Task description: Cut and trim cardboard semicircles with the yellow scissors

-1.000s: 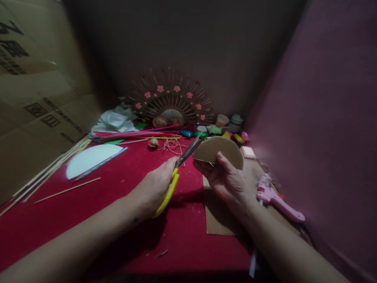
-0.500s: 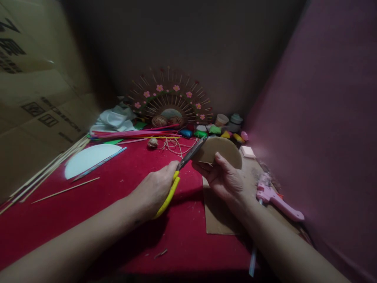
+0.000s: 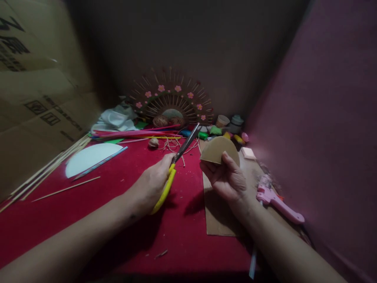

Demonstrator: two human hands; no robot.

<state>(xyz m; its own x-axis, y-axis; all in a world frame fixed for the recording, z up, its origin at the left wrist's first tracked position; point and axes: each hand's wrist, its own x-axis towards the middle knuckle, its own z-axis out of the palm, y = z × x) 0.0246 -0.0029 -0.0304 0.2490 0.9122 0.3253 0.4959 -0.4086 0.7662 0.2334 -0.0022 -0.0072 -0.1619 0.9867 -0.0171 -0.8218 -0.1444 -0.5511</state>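
Yellow-handled scissors (image 3: 176, 161) — left hand (image 3: 157, 179) closed; right hand (image 3: 228, 177) palm-up.

Desk (image 3: 118, 236), red-covered: white half-disc (image 3: 91, 158) with striped straw (image 3: 101, 162) along its edge, thin stick (image 3: 66, 188) nearby, small twine ball (image 3: 153, 143), cardboard sheet (image 3: 216, 208), pink glue gun (image 3: 275, 200) at right.
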